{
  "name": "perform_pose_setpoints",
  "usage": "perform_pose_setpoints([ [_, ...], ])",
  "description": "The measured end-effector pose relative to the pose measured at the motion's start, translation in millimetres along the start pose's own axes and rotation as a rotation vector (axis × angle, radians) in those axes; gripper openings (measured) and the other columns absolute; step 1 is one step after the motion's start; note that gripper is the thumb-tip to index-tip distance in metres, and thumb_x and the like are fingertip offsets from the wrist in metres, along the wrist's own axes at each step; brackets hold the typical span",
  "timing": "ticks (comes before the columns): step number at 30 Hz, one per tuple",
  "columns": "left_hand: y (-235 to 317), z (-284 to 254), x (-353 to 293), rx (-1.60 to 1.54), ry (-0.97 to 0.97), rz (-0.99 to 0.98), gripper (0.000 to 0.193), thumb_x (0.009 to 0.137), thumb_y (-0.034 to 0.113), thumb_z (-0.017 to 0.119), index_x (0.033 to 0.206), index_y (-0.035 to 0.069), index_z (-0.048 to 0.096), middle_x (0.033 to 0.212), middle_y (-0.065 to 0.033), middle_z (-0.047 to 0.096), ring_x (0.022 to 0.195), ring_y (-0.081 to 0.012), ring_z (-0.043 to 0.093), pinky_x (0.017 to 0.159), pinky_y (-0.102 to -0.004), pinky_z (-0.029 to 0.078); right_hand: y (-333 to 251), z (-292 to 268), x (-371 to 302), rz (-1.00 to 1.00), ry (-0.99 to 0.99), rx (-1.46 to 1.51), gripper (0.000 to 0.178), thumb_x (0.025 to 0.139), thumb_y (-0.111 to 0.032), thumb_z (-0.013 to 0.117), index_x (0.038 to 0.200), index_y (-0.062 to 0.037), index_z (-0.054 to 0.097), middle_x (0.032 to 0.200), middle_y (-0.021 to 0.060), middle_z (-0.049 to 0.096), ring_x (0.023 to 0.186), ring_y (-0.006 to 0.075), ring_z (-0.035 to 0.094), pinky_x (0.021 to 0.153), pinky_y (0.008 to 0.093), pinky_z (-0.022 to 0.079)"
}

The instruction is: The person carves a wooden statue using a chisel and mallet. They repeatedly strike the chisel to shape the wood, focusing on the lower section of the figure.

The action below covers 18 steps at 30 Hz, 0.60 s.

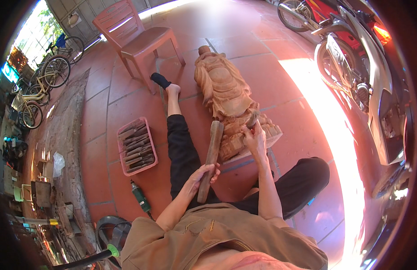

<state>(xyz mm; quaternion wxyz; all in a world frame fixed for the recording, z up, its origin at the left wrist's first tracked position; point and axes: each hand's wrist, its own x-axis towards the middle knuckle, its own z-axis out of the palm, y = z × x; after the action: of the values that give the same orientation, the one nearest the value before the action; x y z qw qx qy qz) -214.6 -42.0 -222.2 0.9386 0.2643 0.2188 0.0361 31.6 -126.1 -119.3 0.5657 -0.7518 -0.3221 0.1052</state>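
A carved wooden statue [224,83] of a robed figure lies on its back on the tiled floor, its head away from me and its rough carved base toward me. My left hand [200,176] is wrapped round the lower part of a wooden mallet [213,146], a thick club-like stick held upright beside the base. In my right hand [254,138] is a chisel with a wooden handle [252,119], held over the right part of the base. The chisel's blade is hidden behind the hand. My legs lie on either side of the statue's near end.
A pink tray [156,157] of several wooden-handled tools stands left of my outstretched leg. Nearer lies a green power tool [140,197]. A reddish plastic chair [147,40] stands beyond my foot. Motorcycles [348,63] line the right side, bicycles [55,71] the far left.
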Motion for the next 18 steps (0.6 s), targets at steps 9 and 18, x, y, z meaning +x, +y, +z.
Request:
perform_pose_setpoints([
  [9,0.2,0.6,-0.1,0.013,0.006,0.008,0.036,0.097,0.028,0.065,0.12,0.002,0.055,0.09,-0.0106,0.066,0.063,-0.0144,0.06,0.053,-0.0247,0.049,-6.4,-14.5,-2.2,0.046,-0.06,-0.115,0.03,0.088,-0.015,0.07,0.112,-0.003,0.057,0.079,0.0187,0.065,0.072,0.0327,0.065,0.068,0.0433,0.049],
  [18,-0.2,1.1,0.3,-0.027,-0.003,0.003,0.038,0.096,0.028,0.066,0.121,0.001,0.054,0.09,-0.0114,0.066,0.063,-0.0147,0.061,0.052,-0.0246,0.049,-14.9,-16.9,-8.1,0.035,-0.021,-0.192,0.024,0.088,-0.016,0.071,0.102,-0.003,0.056,0.069,0.0175,0.06,0.063,0.0328,0.06,0.063,0.0435,0.046],
])
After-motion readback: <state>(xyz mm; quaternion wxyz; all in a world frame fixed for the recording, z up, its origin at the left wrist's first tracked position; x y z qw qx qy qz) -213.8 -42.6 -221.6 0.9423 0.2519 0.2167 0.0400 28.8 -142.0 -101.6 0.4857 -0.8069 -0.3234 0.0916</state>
